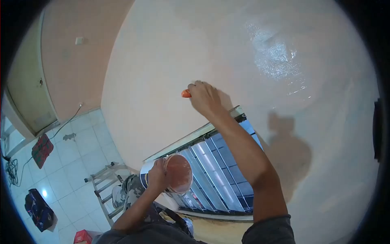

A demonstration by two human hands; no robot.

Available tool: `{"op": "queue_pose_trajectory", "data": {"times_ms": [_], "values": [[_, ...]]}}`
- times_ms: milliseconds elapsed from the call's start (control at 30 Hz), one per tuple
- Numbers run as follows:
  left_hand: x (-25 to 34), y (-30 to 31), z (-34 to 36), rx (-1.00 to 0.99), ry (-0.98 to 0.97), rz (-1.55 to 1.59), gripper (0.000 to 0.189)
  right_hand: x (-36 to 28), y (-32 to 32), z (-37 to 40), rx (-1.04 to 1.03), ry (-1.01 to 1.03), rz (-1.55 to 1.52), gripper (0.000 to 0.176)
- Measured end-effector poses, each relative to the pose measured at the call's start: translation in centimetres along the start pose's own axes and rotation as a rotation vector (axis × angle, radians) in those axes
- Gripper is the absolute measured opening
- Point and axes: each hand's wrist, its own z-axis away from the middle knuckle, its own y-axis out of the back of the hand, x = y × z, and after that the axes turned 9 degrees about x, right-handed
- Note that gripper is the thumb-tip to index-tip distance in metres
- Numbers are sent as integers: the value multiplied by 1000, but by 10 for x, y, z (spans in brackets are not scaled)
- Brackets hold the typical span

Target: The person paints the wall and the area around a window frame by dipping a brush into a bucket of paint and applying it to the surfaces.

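My right hand (202,95) is raised against the pale wall (154,93), above the window. Its fingers are wrapped round an orange handle (186,93); the rest of that tool is hidden behind the hand. Lower down, my left hand (157,175) holds a paint bucket (178,174) by its rim and side, tilted so that the pinkish-brown inside shows. A shiny wet patch (278,59) marks the wall at the upper right.
A louvred window (219,175) with bars lies below my right arm. A metal ladder (106,199) stands at the lower left. On the tiled floor (75,171) are a dark bag (39,210), a red box (82,236), a red-green item (42,151) and a cable. A door (26,73) is at far left.
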Motion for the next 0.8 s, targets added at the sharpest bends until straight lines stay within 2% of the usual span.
{"op": "queue_pose_trajectory", "data": {"times_ms": [67,100,267,333,367,433,500,567,733,800], "values": [[-10,5,-7,13,-99,-3,40,1,-1,-9,104,-106,-109,21],[15,-11,22,6,-35,60,40,9,12,-10,94,-108,-68,21],[7,0,6,22,-86,36,38,68,128,-56,429,-256,185,23],[8,2,7,-2,-58,27,38,82,177,-69,546,-269,378,25],[9,2,5,-25,-42,18,39,83,196,-70,595,-210,523,23],[6,0,6,-25,-13,7,38,90,226,-73,524,-163,575,18],[5,-2,5,-21,8,2,37,97,207,-68,619,-84,741,15],[4,-3,5,3,-34,-5,40,95,165,-54,529,2,711,15],[8,-7,2,-9,-50,9,39,30,72,18,97,65,203,17],[9,-7,3,-7,-70,15,38,11,73,26,84,32,75,16]]}}
